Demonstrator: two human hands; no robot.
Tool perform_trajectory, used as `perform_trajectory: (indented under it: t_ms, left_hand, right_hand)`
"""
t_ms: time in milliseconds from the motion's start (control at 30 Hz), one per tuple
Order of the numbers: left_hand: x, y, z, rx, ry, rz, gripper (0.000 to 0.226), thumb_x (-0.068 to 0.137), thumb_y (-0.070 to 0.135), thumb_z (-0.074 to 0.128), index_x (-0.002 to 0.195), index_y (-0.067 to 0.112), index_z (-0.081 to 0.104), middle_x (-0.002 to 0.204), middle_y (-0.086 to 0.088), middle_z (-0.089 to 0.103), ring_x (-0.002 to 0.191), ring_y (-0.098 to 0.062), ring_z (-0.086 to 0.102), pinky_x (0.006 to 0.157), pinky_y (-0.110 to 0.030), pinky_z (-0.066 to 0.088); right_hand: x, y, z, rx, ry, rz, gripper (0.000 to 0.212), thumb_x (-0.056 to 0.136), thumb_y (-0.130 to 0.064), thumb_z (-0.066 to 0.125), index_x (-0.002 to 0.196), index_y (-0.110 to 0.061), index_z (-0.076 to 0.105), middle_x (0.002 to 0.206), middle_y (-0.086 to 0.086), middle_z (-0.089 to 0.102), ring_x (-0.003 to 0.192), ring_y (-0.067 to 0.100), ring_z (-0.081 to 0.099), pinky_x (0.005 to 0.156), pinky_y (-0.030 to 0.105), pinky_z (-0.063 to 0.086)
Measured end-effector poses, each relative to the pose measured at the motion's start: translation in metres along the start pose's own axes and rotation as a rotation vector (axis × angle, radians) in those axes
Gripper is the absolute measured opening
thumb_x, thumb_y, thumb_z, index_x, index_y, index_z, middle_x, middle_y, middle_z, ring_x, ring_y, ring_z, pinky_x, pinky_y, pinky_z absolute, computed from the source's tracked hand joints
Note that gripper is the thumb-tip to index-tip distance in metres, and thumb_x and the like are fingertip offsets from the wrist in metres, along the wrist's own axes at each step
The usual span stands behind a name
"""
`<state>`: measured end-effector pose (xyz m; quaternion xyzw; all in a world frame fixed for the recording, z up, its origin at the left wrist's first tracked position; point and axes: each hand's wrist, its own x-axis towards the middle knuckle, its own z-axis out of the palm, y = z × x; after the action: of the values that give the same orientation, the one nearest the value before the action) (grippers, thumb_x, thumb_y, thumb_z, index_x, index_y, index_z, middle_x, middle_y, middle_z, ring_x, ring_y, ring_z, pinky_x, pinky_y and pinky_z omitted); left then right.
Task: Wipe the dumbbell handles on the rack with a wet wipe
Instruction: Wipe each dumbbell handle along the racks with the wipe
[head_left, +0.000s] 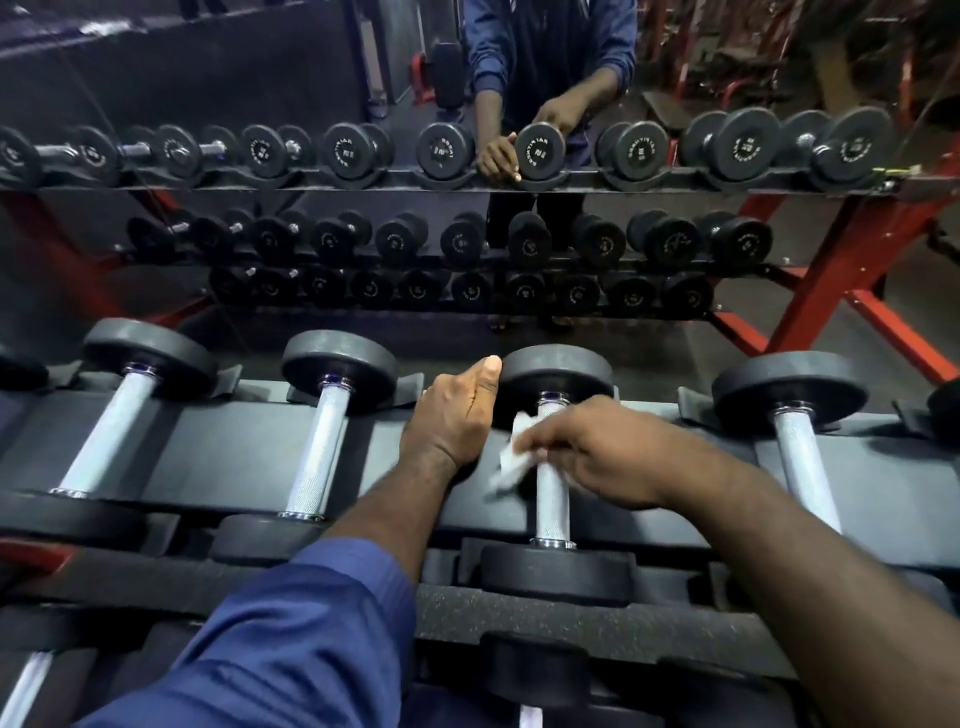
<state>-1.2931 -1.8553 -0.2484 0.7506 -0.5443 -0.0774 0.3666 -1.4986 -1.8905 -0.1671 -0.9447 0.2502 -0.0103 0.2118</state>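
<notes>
Two hands at black metal rack (234, 447) top tier; right hand (587, 452) pinches crumpled white wet wipe (511, 457) against knurled silver steel dumbbell handle (552, 499); left hand (452, 415) steadies round black far head (558, 366), finger curl hidden; judged mid-wipe; next likely needs stroke down bare lower handle.

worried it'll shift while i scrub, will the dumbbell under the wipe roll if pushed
Probably not: the dumbbell has round heads but sits in shaped rack cradles. It looks heavy for its size, with thick heads. The knurled handle should grip the wet wipe rather than slip.

Upper handle (552, 499) under wipe (511, 457) and right hand (587, 457) (wipe itself blurred)
</notes>
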Motion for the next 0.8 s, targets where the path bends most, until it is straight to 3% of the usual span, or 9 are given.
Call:
perform_trajectory:
  t_ms: [100,200,233,333,367,500,633,733,800]
  left_hand:
    - [0.000,-0.001,0.000,0.000,-0.001,0.007,0.068,0.100,0.075,0.009,0.115,0.024,0.051,0.078,-0.011,0.068,0.080,-0.037,0.065,0.075,-0.050,0.054]
    - [-0.001,-0.001,0.000,0.009,-0.004,0.010,0.068,0.099,0.077,0.008,0.117,0.027,0.050,0.080,-0.011,0.069,0.082,-0.036,0.066,0.078,-0.051,0.055]
    - [-0.001,-0.001,0.001,0.008,-0.008,0.006,0.071,0.098,0.079,0.006,0.118,0.028,0.052,0.082,-0.010,0.070,0.085,-0.036,0.067,0.079,-0.051,0.056]
    - [0.000,-0.002,0.000,0.001,-0.015,-0.004,0.075,0.096,0.082,0.005,0.120,0.029,0.054,0.084,-0.011,0.071,0.088,-0.037,0.068,0.082,-0.052,0.056]
    - [0.000,-0.003,0.000,0.000,-0.015,-0.002,0.075,0.097,0.081,0.006,0.119,0.028,0.055,0.084,-0.011,0.071,0.088,-0.037,0.067,0.082,-0.052,0.056]
    - [0.000,-0.002,0.000,0.009,-0.002,0.012,0.068,0.100,0.076,0.010,0.117,0.027,0.054,0.084,-0.013,0.071,0.087,-0.038,0.067,0.081,-0.052,0.056]
    - [0.000,-0.001,0.000,0.005,-0.013,0.004,0.073,0.099,0.079,0.008,0.119,0.028,0.057,0.084,-0.010,0.071,0.088,-0.035,0.068,0.082,-0.052,0.057]
    - [0.001,-0.003,0.001,0.007,-0.009,0.003,0.073,0.099,0.079,0.008,0.120,0.026,0.055,0.085,-0.011,0.072,0.088,-0.036,0.068,0.082,-0.052,0.057]
    - [0.000,-0.002,0.001,0.002,-0.008,0.007,0.074,0.099,0.078,0.008,0.118,0.023,0.054,0.082,-0.012,0.070,0.085,-0.036,0.067,0.080,-0.053,0.056]
  right_hand:
    - [-0.001,-0.001,0.000,0.032,0.073,0.008,0.032,0.103,-0.023,0.050,0.128,-0.035,0.066,0.135,-0.015,0.064,0.129,0.006,0.056,0.109,0.034,0.045]
    - [-0.010,-0.007,-0.006,0.132,-0.266,0.038,0.040,0.100,-0.014,0.053,0.126,-0.039,0.069,0.126,-0.021,0.069,0.116,-0.005,0.059,0.105,0.022,0.045]
    - [-0.009,-0.007,-0.006,0.171,-0.282,0.043,0.043,0.099,-0.012,0.053,0.124,-0.042,0.070,0.122,-0.022,0.070,0.115,-0.005,0.061,0.105,0.022,0.047]
    - [-0.004,-0.006,0.001,0.249,-0.035,0.115,0.045,0.098,-0.004,0.053,0.117,-0.040,0.074,0.113,-0.019,0.074,0.110,-0.004,0.065,0.105,0.020,0.047]
    - [-0.006,-0.007,0.003,0.273,-0.025,0.108,0.046,0.096,0.000,0.054,0.115,-0.035,0.077,0.108,-0.020,0.075,0.104,-0.010,0.065,0.102,0.017,0.048]
    - [-0.020,-0.015,-0.002,0.371,-0.420,0.043,0.030,0.099,-0.003,0.059,0.117,-0.019,0.077,0.060,-0.028,0.064,0.058,-0.011,0.056,0.063,0.006,0.040]
    - [-0.015,-0.007,0.006,0.307,0.003,0.073,0.030,0.098,-0.014,0.064,0.114,-0.036,0.076,0.099,-0.026,0.074,0.095,-0.011,0.065,0.094,0.022,0.053]
    - [-0.019,-0.009,0.001,0.317,-0.296,0.062,0.032,0.097,-0.012,0.064,0.111,-0.037,0.077,0.095,-0.014,0.078,0.091,0.003,0.071,0.096,0.037,0.056]
    - [-0.020,-0.010,0.000,0.328,-0.312,0.034,0.029,0.095,-0.011,0.067,0.111,-0.033,0.078,0.102,-0.016,0.077,0.098,0.002,0.071,0.098,0.036,0.055]
